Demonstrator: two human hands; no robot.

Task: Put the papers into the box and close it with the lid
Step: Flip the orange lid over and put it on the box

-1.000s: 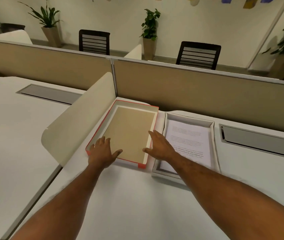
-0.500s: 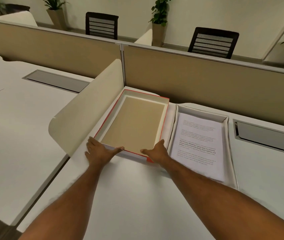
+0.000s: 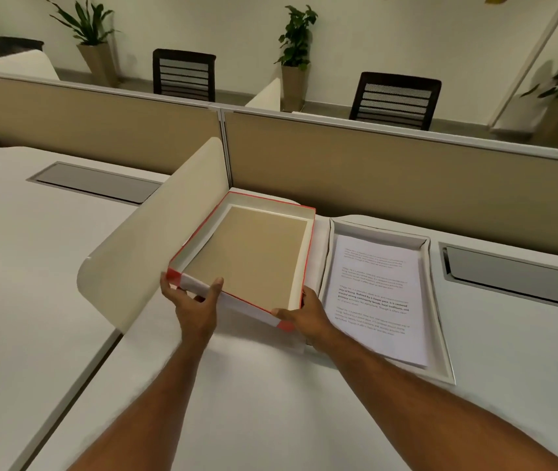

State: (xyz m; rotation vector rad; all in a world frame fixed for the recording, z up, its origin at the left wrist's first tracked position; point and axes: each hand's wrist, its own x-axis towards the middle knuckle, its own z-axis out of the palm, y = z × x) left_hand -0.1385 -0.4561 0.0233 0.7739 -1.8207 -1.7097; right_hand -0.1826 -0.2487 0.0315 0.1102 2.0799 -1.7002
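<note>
A red-edged lid [image 3: 250, 253] with a brown inner face lies upside down, its near end lifted off the white desk [image 3: 254, 402] and tilted. My left hand [image 3: 192, 304] grips its near left corner, thumb over the rim. My right hand [image 3: 304, 316] holds the near right corner. To the right sits the white box [image 3: 439, 321], open, with printed papers [image 3: 376, 294] lying flat inside it.
A cream curved divider [image 3: 155, 243] stands just left of the lid. Tan partition panels [image 3: 406, 171] run along the back of the desk. Grey cable hatches [image 3: 515, 277] are set into the desk at right and far left. Chairs and potted plants stand beyond.
Both hands moved from resting on the lid to gripping its near corners, and the near end has risen off the desk.
</note>
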